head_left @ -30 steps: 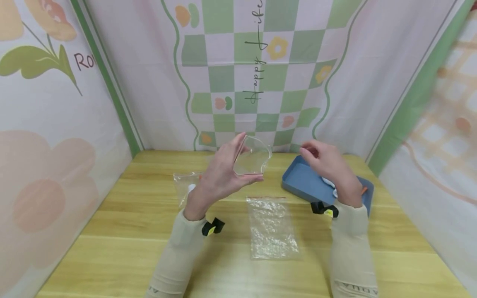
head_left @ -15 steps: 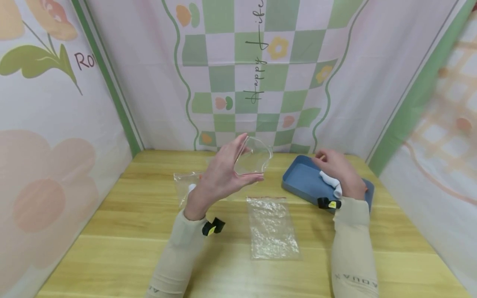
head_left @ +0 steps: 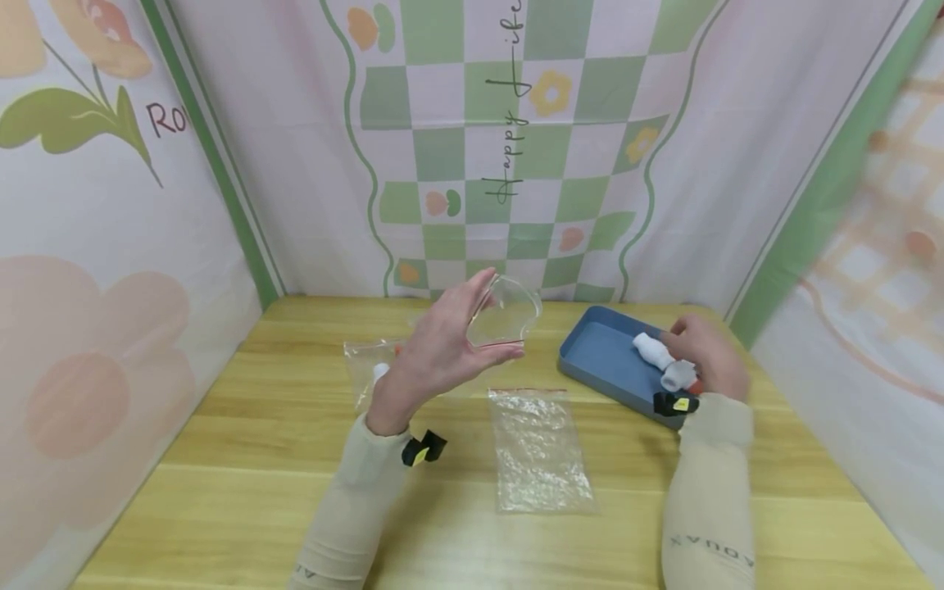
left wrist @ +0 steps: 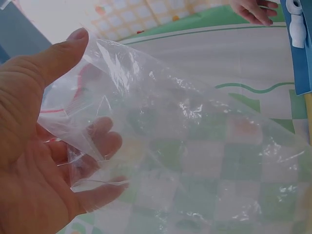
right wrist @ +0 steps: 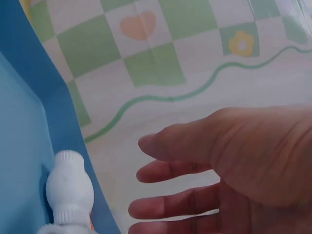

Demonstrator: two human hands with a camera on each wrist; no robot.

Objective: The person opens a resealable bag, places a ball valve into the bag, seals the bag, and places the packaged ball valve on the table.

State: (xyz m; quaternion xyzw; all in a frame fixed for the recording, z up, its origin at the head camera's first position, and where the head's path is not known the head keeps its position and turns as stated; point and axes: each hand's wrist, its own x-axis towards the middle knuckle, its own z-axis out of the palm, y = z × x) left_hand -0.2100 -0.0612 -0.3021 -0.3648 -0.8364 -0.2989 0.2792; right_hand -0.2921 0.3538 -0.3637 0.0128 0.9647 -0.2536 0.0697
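A clear zip bag [head_left: 509, 313] is held up by my left hand [head_left: 441, 348], its mouth spread between thumb and fingers. In the left wrist view, the bag [left wrist: 204, 122] stretches away from the hand, and some fingertips show through the plastic. My right hand [head_left: 710, 358] is at the right side of the blue tray [head_left: 601, 360]. Its fingers are loosely bent and hold nothing in the right wrist view. Beside it in the tray lie a white bulb-shaped piece with ribbed ends [right wrist: 69, 187], a pale grey piece [head_left: 677, 377] and a partly hidden orange-red piece [head_left: 696, 387].
Another clear zip bag [head_left: 542, 451] lies flat on the wooden table [head_left: 243, 459] between the forearms. Behind the left wrist lies a further clear bag [head_left: 360, 360] with a white thing and something orange, partly hidden. Printed curtains [head_left: 310, 164] enclose the table's back and sides.
My right hand has moved right and down from above the tray to its right side, uncovering more of the white and grey pieces. The left hand with the bag has hardly moved.
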